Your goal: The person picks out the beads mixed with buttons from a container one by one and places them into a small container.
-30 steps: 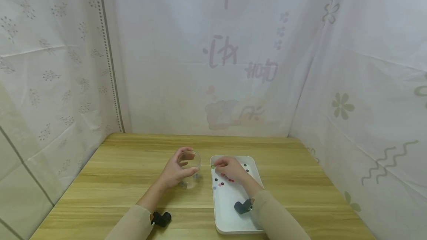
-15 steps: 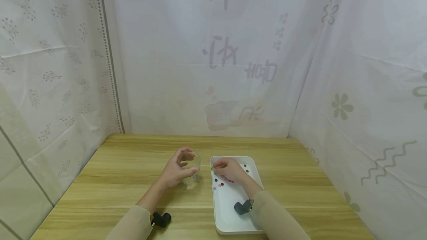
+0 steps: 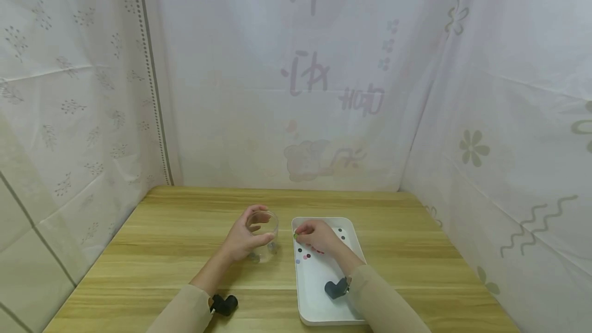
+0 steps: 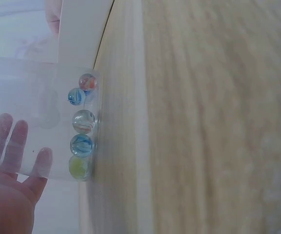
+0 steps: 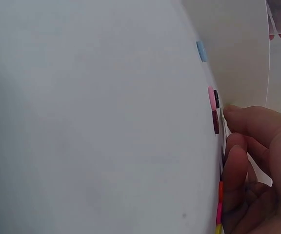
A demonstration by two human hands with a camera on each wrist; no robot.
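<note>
In the head view my left hand grips a clear plastic cup standing upright on the table, thumb and fingers around its side. Several glass marbles lie at the bottom of the cup, blue, clear, reddish and yellow-green, as the left wrist view shows. My right hand is inside the white tray, fingers curled low near its left wall. Thumb and index fingertips pinch a small green button, mostly hidden by them. Close by lie black, pink and light blue buttons; red ones lie under the hand.
Two dark buttons lie along the tray's far right side. The wooden table runs back to a white printed curtain, with more curtains at both sides. A black wrist camera sits on each forearm.
My right fingertips have closed over the green button and shifted it slightly toward me along the left wall. My left hand and the cup have stayed put.
</note>
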